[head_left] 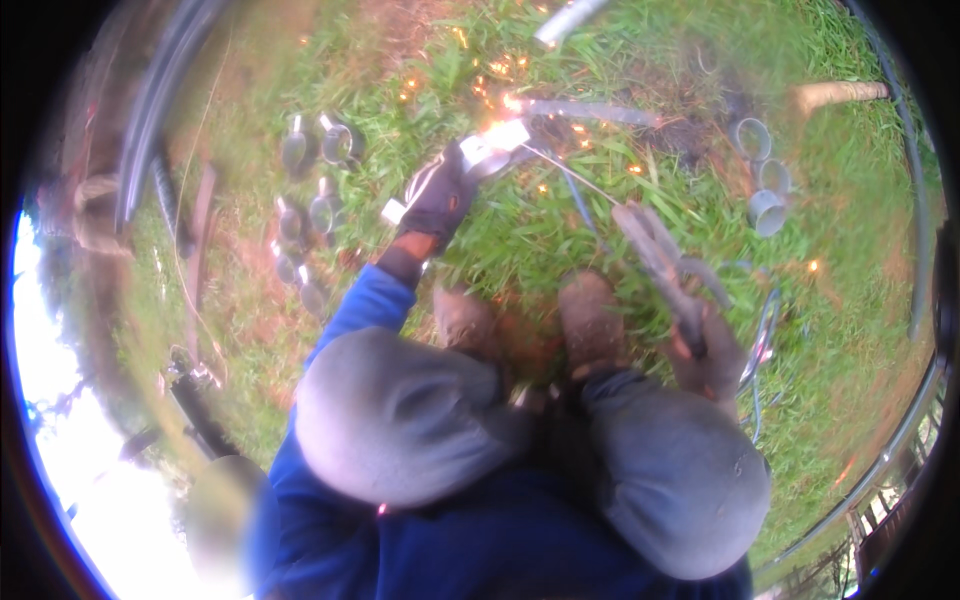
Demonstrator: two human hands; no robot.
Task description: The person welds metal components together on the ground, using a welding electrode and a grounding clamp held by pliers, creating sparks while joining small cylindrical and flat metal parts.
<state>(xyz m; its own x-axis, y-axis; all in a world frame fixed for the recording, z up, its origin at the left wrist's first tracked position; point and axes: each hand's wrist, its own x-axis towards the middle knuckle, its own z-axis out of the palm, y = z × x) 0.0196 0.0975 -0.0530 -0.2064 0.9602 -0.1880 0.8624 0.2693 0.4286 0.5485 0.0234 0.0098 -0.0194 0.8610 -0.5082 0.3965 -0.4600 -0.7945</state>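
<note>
The left hand (440,197) grips a metal piece (488,152) at upper centre, the right hand (712,355) clasps a welding clamp (655,250) whose rod (572,175) reaches it amid sparks (512,103), so this joint looks unfinished, tabbed rings (294,150) upper left seemingly done, plain rings (767,213) upper right seemingly remaining.

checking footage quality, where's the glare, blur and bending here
Head view: glare washes out the metal piece in the left hand beside sparks; a blown-out white patch at lower left; the tool in the right hand looks soft; the grey pipe at right bows, likely fisheye.
</note>
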